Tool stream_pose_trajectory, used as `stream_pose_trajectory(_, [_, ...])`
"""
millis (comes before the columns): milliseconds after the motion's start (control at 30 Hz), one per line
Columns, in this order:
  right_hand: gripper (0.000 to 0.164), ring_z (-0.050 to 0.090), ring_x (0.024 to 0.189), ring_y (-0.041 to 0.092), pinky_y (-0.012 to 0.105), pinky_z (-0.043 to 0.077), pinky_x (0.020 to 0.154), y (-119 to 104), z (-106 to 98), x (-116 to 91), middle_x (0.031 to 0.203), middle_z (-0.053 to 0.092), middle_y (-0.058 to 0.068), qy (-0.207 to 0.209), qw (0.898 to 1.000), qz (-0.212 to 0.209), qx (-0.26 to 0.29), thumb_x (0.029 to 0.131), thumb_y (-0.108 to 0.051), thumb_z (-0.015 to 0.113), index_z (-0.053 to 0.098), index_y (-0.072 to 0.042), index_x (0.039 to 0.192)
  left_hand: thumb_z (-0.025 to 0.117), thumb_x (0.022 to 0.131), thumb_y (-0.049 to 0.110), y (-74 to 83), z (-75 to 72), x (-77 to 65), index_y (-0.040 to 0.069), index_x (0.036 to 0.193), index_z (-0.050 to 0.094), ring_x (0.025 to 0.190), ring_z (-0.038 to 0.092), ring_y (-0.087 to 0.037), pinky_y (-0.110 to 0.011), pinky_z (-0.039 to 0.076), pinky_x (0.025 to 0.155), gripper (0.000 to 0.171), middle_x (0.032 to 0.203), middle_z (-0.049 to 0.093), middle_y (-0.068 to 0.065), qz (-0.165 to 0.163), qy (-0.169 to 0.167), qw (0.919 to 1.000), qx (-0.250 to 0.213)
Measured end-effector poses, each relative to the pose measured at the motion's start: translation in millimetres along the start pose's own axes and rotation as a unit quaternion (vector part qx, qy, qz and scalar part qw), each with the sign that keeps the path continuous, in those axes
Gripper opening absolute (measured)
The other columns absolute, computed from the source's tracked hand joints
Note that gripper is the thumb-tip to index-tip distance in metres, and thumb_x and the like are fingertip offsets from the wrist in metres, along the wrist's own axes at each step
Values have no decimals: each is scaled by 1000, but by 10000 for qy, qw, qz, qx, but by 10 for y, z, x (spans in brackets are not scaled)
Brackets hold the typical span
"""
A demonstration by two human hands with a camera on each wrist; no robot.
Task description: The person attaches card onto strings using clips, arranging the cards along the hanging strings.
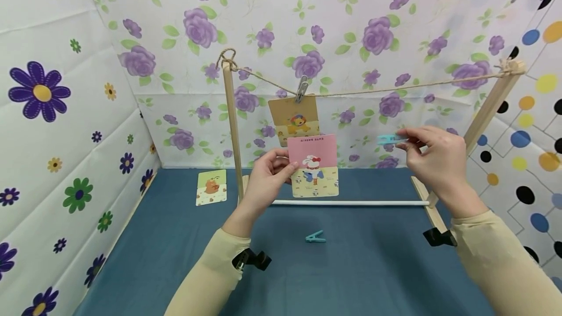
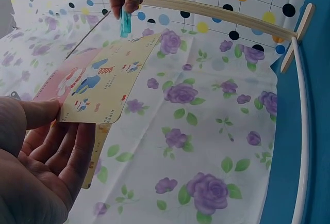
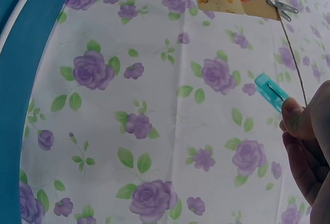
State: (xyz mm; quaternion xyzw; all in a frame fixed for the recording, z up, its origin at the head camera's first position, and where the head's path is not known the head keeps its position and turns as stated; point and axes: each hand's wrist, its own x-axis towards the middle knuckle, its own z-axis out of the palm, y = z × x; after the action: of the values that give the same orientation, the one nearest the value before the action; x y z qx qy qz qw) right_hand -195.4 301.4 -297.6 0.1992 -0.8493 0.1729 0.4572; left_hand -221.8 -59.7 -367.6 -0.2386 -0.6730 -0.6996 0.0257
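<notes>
My left hand [image 1: 270, 175] pinches a pink and yellow rabbit card [image 1: 314, 166] by its left edge, thumb in front and fingers behind. That card overlaps the lower part of a brown lion card [image 1: 295, 111], which a grey clothespin [image 1: 301, 88] clips to a sagging twine line [image 1: 386, 90]. Over to the right, my right hand [image 1: 436, 160] holds a light blue clothespin [image 1: 391, 139] between thumb and forefinger, its tip pointing left, below the twine. The right wrist view shows this clothespin [image 3: 272, 91] apart from any card.
Two wooden posts [image 1: 232, 126] carry the twine, with a white rod [image 1: 351, 203] low between them. A second blue clothespin [image 1: 315, 237] lies on the blue tablecloth [image 1: 373, 267]. A green and white card [image 1: 211, 187] is at left, beside the post. Flowered cloth [image 1: 175, 87] hangs behind.
</notes>
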Motion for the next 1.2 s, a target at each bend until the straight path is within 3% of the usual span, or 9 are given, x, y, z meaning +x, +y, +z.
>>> stream_pose_trajectory(167, [29, 69, 68, 24, 13, 33, 55, 16, -19, 20, 88, 78, 14, -4, 10000, 3, 18, 89, 9, 62, 85, -2, 103, 68, 108, 12, 24, 47, 30, 1, 130, 65, 88, 71, -21, -44, 61, 78, 25, 108, 76, -15, 83, -70, 9999, 61])
stream_pose_trajectory(633, [31, 69, 71, 24, 9, 31, 61, 57, -95, 131, 90, 79, 15, 164, 9997, -104, 113, 87, 13, 63, 85, -2, 103, 68, 108, 14, 119, 165, 115, 2, 126, 66, 90, 70, -23, -35, 59, 77, 22, 108, 77, -13, 154, -127, 9997, 148])
stream_pose_trajectory(1033, [29, 68, 70, 23, 12, 26, 55, 71, -200, 262, 89, 78, 15, 119, 9997, -193, -34, 89, 10, 63, 85, -2, 103, 68, 108, 13, 144, 254, 205, 1, 125, 64, 89, 70, -21, -46, 60, 79, 21, 107, 75, -14, 215, -175, 9994, 222])
stream_pose_trajectory(1200, [29, 66, 72, 20, 8, 30, 60, 69, -226, 293, 90, 78, 15, 164, 9997, -176, 1, 88, 11, 64, 84, -1, 104, 70, 106, 13, 136, 309, 219, 3, 123, 66, 88, 70, -22, -41, 58, 76, 20, 105, 76, -13, 328, -181, 9983, 443])
